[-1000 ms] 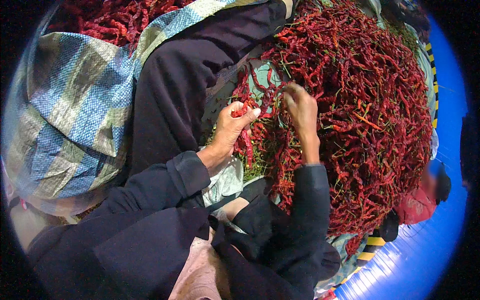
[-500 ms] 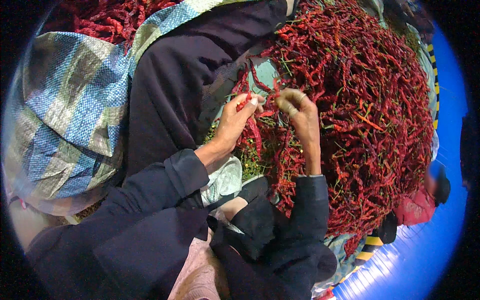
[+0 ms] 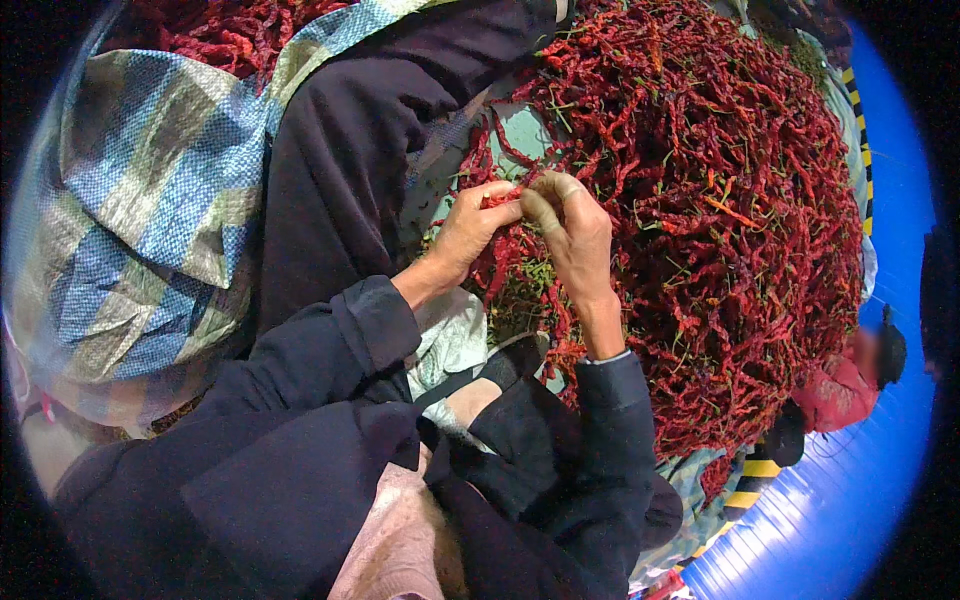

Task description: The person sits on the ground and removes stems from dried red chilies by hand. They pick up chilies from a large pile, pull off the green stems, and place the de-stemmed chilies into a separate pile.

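Note:
My left hand (image 3: pixel 470 230) pinches a red dried chilli (image 3: pixel 502 197) between thumb and fingers. My right hand (image 3: pixel 575 235) meets it, curled with thumb and index tips at the chilli; what exactly they grip is hidden. Pale coverings show on some right fingers. Just beneath and beside both hands lie more loose chillies (image 3: pixel 495 265) and scattered green stems (image 3: pixel 532 280), on a pale green sheet (image 3: pixel 522 125). The large heap of red chillies (image 3: pixel 720 250) with stems mixed in spreads to the right of my hands.
A blue-checked woven sack (image 3: pixel 150 220) stands at left, chillies (image 3: pixel 220 40) in its top. My dark-trousered leg (image 3: pixel 330 170) lies beside it. A white cloth (image 3: pixel 445 330) is below my hands. A person in red (image 3: pixel 835 395) is at the heap's right, near yellow-black striping (image 3: pixel 750 485).
My right hand has moved down and leftward to meet my left hand, which has risen slightly and moved right. Their fingertips now close together around the chilli.

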Demonstrator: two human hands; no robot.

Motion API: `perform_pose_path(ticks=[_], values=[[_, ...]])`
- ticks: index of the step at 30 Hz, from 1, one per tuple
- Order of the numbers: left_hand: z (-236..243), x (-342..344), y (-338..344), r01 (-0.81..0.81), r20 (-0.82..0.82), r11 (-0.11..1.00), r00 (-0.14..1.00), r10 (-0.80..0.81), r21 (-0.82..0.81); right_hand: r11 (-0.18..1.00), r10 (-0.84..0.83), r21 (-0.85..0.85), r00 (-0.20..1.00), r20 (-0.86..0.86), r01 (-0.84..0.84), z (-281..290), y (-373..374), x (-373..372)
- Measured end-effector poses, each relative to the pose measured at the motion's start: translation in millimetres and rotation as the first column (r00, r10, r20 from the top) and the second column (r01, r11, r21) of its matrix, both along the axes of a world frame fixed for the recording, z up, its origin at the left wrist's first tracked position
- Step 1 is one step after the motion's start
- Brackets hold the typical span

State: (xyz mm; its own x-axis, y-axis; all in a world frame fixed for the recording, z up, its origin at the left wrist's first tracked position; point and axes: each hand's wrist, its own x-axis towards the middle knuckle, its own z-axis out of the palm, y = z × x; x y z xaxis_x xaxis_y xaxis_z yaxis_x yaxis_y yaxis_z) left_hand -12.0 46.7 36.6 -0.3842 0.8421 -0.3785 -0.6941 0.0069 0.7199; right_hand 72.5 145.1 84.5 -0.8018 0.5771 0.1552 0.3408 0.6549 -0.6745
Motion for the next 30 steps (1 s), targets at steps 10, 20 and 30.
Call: perform_pose_path(ticks=[10,20,30], values=[[-5.0,1.2,-1.4,0.018,-0.048,1.0,0.999,-0.019,-0.021,0.101,-0.5,-0.989,0.865,0.044,0.109,5.1,4.1,-6.2],[-19.7,4.4,-7.8,-0.14,0.081,0.977,0.985,0.155,-0.164,0.96,-0.238,-0.038,0.877,0.417,0.279,-42.4,38.8,18.3],[-22.2,9.4,-2.2,-0.189,0.099,0.962,0.972,0.212,-0.197,0.557,-0.425,-0.698,0.877,0.225,0.449,-54.2,46.3,2.3]])
